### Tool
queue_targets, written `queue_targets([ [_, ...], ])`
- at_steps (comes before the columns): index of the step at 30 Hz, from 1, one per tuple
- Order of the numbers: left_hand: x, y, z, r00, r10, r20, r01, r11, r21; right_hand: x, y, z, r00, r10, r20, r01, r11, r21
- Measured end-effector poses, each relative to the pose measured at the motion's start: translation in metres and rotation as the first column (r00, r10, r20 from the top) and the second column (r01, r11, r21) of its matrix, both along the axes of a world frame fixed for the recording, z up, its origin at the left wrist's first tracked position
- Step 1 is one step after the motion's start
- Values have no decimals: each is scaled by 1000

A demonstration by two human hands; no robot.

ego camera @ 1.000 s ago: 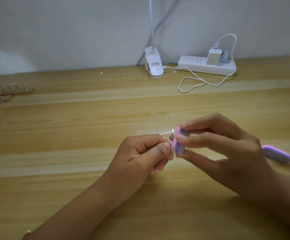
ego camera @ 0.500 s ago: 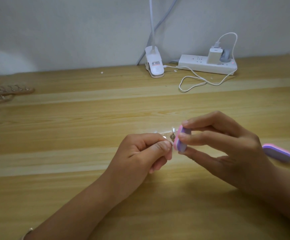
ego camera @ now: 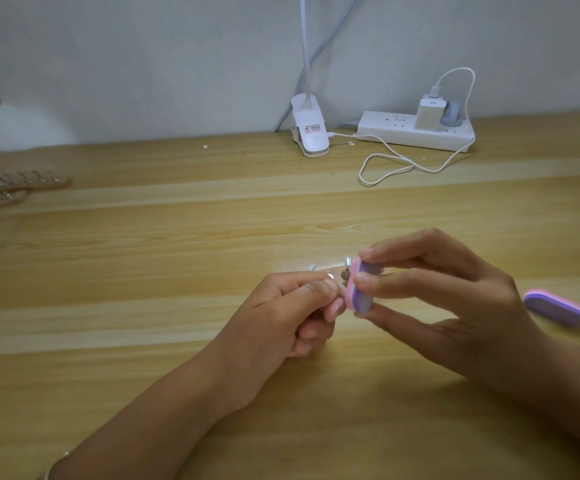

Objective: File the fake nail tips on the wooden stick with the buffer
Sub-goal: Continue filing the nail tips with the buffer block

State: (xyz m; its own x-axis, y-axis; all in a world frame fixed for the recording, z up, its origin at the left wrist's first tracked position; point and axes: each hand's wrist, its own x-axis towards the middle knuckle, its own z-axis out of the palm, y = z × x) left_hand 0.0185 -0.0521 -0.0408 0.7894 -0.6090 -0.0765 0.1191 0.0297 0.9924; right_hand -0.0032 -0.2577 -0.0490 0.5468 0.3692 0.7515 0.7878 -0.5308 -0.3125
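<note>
**Filing under way on one stick**
The right hand (ego camera: 454, 306) pinches the buffer (ego camera: 361, 289) against a nail tip (ego camera: 345, 273) on the wooden stick (ego camera: 321, 270), which the left hand (ego camera: 281, 313) grips just left of the buffer. More sticks (ego camera: 22, 183) far left of it probably await filing.

You've two buffers: held buffer (ego camera: 361, 289) in front of the power strip (ego camera: 416, 131), spare buffer (ego camera: 554, 307) front-right. Three nail-tip sticks: held stick (ego camera: 345, 271) in front, two loose sticks (ego camera: 29, 181) far left. One clip lamp (ego camera: 309, 133) beside it.
</note>
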Motion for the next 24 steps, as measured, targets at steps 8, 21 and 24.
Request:
queue_targets([
  [8, 1, 1, -2, 997, -60, -46, 58, 998, -34, 0, -1, 1, 1000, 21, -18, -21, 1000, 12],
  [21, -2, 2, 0, 986, -152, -70, 146, 985, -88, -2, 3, 1, 999, 33, -9, -33, 999, 38],
  [24, -1, 1, -1, 985, -153, -80, 147, 985, -86, 0, 0, 3, 999, 30, -18, -29, 998, 47],
])
